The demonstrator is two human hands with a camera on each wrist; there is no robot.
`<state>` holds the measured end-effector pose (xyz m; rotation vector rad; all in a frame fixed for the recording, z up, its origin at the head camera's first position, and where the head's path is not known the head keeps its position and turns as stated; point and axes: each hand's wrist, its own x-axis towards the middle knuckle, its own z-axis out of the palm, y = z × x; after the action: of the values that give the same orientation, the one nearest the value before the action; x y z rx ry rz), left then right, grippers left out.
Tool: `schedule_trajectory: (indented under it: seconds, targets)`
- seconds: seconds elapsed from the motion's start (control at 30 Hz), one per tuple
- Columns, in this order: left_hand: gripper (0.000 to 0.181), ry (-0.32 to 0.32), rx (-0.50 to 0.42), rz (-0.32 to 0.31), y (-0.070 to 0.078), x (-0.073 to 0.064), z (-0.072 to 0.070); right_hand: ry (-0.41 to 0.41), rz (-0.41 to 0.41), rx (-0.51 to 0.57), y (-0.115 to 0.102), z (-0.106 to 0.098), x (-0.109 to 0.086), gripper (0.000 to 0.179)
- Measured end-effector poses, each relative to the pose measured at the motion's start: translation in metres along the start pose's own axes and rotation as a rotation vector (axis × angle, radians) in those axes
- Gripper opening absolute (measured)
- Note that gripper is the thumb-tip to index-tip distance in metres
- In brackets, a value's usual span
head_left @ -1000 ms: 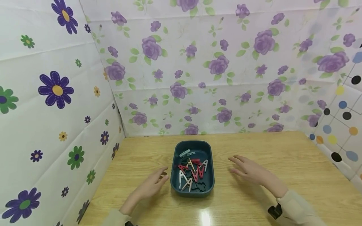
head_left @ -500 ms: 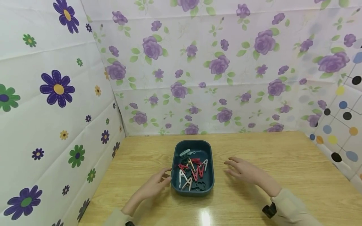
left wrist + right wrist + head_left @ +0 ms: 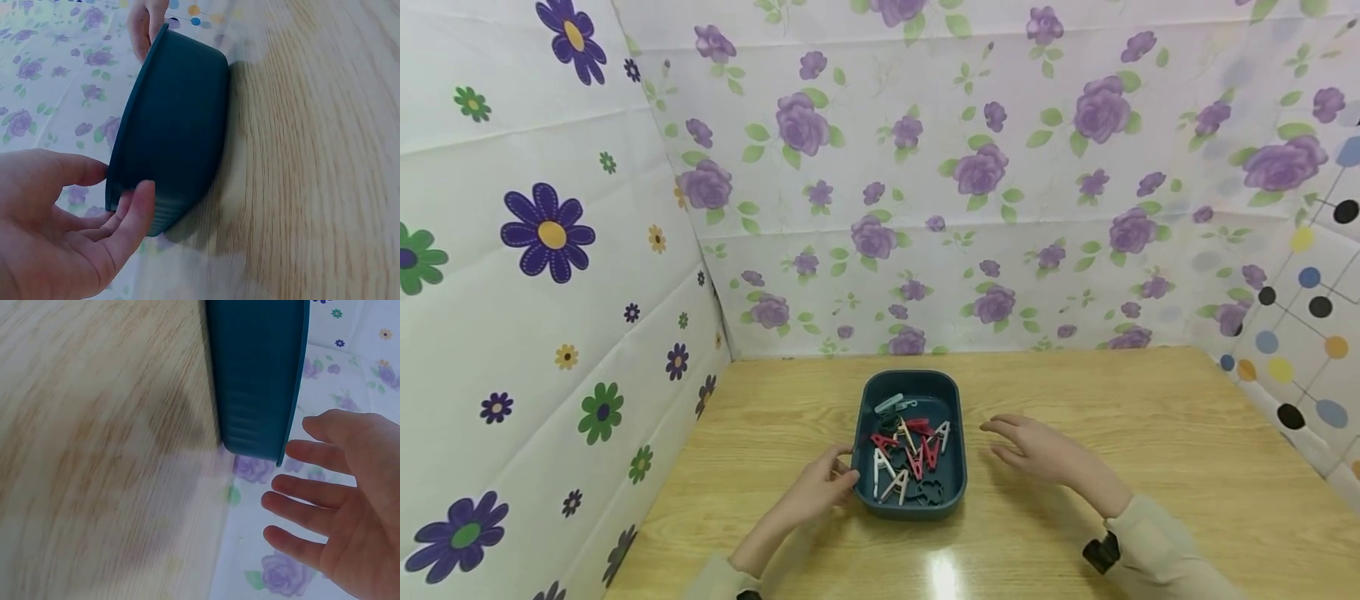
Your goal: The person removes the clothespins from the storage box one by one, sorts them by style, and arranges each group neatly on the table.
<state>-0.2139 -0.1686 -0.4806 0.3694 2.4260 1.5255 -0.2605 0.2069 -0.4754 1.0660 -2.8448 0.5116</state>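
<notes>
A dark teal plastic bin [image 3: 910, 513] stands on the wooden table, holding several clothespins. Red clothespins [image 3: 931, 452] lie in its middle, a white clothespin [image 3: 883, 467] and a beige clothespin [image 3: 897, 486] towards the near end. At the far end lies a pale blue clip [image 3: 889, 404]; a dark cut-out shape [image 3: 930, 492] lies near the front. My left hand [image 3: 820, 492] is at the bin's left side; in the left wrist view its thumb and fingers [image 3: 139, 209] reach the rim and outer wall, loosely bent. My right hand [image 3: 1033, 450] hovers right of the bin, fingers spread and apart from it.
The wooden table [image 3: 1097, 392] meets a wall covering with purple roses [image 3: 977, 175] at the back. A flowered covering [image 3: 647, 392] borders the left side, and a dotted covering [image 3: 1300, 333] stands on the right.
My left hand has moved right, up to the bin's side. My right hand has come left, nearer the bin. The bin and its contents have stayed in place.
</notes>
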Motion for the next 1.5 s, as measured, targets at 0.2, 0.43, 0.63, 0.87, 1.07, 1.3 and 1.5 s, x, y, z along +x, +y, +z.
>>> schedule_trajectory:
  seconds: [0.2, 0.43, 0.63, 0.87, 1.07, 1.3, 1.5]
  targets:
    - [0.048, 0.012, -0.102, -0.046, 0.002, 0.0, 0.004, 0.036, -0.04, -0.019, -0.005, 0.0, 0.006, 0.033]
    - [0.049, 0.019, -0.158, -0.102, 0.005, 0.002, 0.006, 0.085, -0.091, -0.052, -0.008, -0.001, 0.014, 0.031]
    - [0.05, 0.038, -0.176, -0.148, 0.007, 0.001, 0.007, 0.088, -0.124, -0.081, -0.014, -0.003, 0.023, 0.031]
    - [0.05, 0.052, -0.2, -0.157, 0.009, -0.001, 0.008, 0.06, -0.187, -0.138, -0.027, -0.005, 0.038, 0.025]
    - [0.05, 0.046, -0.21, -0.158, 0.007, -0.001, 0.008, -0.046, -0.216, -0.144, -0.043, -0.005, 0.055, 0.027]
    - [0.049, 0.046, -0.238, -0.145, 0.006, 0.0, 0.008, -0.202, -0.213, -0.113, -0.057, -0.002, 0.078, 0.029]
    - [0.047, 0.038, -0.244, -0.143, 0.003, 0.0, 0.008, -0.358, -0.241, -0.098, -0.066, -0.004, 0.098, 0.023]
